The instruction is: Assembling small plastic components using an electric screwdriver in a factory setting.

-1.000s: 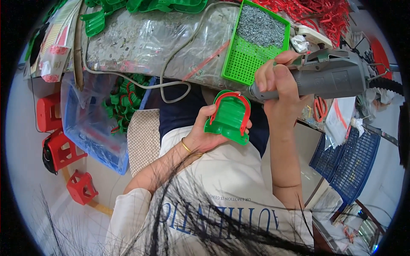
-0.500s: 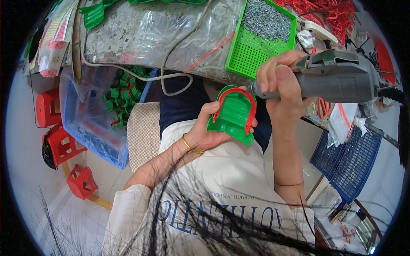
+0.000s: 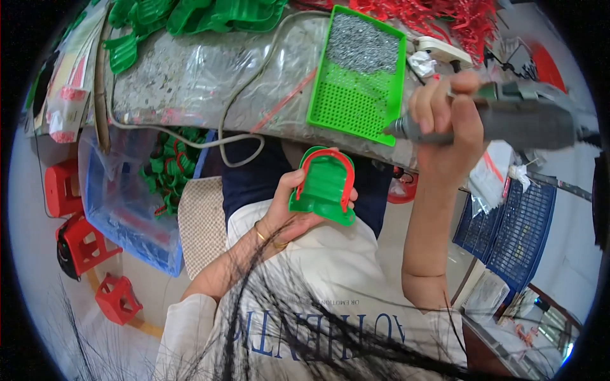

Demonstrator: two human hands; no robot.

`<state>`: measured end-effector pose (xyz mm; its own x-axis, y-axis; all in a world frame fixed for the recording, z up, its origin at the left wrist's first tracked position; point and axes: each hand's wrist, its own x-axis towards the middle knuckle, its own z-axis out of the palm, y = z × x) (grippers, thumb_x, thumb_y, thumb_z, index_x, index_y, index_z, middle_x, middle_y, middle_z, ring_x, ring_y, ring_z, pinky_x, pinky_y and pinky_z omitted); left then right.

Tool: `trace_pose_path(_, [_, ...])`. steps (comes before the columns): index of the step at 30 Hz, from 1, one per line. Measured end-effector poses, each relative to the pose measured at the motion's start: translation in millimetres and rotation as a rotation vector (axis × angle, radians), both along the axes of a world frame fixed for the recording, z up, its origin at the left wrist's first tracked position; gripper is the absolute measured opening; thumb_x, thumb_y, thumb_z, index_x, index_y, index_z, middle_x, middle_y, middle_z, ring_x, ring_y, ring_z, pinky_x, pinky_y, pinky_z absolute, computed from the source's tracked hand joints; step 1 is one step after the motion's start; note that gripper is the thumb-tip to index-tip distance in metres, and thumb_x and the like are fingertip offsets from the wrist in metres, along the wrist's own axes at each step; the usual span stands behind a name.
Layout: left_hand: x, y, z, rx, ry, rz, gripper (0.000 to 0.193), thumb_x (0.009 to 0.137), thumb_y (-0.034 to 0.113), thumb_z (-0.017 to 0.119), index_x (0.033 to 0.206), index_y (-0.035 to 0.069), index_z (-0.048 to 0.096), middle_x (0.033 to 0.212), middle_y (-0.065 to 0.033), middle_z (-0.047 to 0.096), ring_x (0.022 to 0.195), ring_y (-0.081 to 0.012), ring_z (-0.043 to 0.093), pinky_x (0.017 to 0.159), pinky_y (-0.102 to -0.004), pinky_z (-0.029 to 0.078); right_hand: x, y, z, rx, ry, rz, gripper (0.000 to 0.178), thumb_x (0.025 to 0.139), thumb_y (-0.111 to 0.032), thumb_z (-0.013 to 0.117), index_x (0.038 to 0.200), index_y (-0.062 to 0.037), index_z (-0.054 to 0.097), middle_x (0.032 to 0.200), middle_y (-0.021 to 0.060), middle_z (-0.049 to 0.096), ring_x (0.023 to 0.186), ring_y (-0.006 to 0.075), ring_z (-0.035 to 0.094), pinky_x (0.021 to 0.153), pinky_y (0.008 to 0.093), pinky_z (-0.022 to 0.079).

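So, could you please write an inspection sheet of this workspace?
Surface: table, plastic-covered
Job's things: green shell with red arch; grey tool; green tray of metal bits
Clutter: green parts, red parts, white scrap
Hands: left hand holds green shell; right hand grips grey tool, its tip near green tray
Cables: pale cable loops over the table's front edge
Surroundings: blue crate, red stools at left; blue baskets at right

1 green ribbed plastic scoop (image 3: pixel 323 182), its 1 red arch (image 3: pixel 349 178) curving along the rim, sits open side up, apart from 1 blurred grey power tool (image 3: pixel 527 125) pointing left.
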<state>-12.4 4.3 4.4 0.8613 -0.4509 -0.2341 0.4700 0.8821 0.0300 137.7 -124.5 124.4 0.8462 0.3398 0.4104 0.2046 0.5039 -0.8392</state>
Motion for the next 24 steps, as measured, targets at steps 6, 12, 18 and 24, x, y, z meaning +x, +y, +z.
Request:
trace_pose_path(6, [6.8, -0.6, -0.9, -0.084, 0.025, -0.009, 0.070, 0.076, 0.044, 0.063, 0.136, 0.021, 0.036, 0.121, -0.0116, 0.049, 0.102, -0.0336, 0.054, 0.086, -0.0483, 0.047, 32.5, -3.6, -25.7, -0.108, 0.047, -0.335, 0.016, 0.082, -0.002, 0.058, 0.097, 0.0025, 0.053, 0.063, 0.0029, 0.044, 0.056, 0.0132, 0.045, 0.055, 0.0280, 0.039])
trace_pose_path(12, [11.2, -0.1, -0.7, -0.071, 0.050, 0.002, 0.068, 0.075, 0.045, 0.064, 0.135, 0.023, 0.037, 0.121, -0.0123, 0.049, 0.102, -0.0343, 0.053, 0.087, -0.0481, 0.047, 49.1, -1.0, -58.3, -0.107, 0.002, -0.386, 0.012, 0.083, 0.002, 0.058, 0.095, 0.0016, 0.055, 0.068, 0.0038, 0.050, 0.054, 0.0121, 0.046, 0.053, 0.0283, 0.041])
trace_pose_path(18, [12.8, -0.7, -1.9, -0.050, 0.064, 0.029, 0.069, 0.075, 0.044, 0.065, 0.135, 0.023, 0.037, 0.121, -0.0128, 0.049, 0.103, -0.0350, 0.053, 0.088, -0.0488, 0.047, 51.9, -1.4, -68.8, -0.129, 0.014, -0.394, 0.012, 0.084, 0.001, 0.059, 0.096, 0.0006, 0.055, 0.068, 0.0023, 0.050, 0.055, 0.0113, 0.046, 0.054, 0.0284, 0.042])
trace_pose_path(24, [12.9, 0.1, -4.8, -0.096, 0.047, 0.036, 0.069, 0.075, 0.042, 0.065, 0.135, 0.021, 0.037, 0.120, -0.0134, 0.050, 0.103, -0.0358, 0.053, 0.087, -0.0490, 0.047, 52.1, -0.1, -70.6, -0.142, -0.009, -0.416, 0.011, 0.084, 0.001, 0.060, 0.094, 0.0004, 0.055, 0.068, 0.0024, 0.050, 0.054, 0.0109, 0.046, 0.054, 0.0281, 0.042])
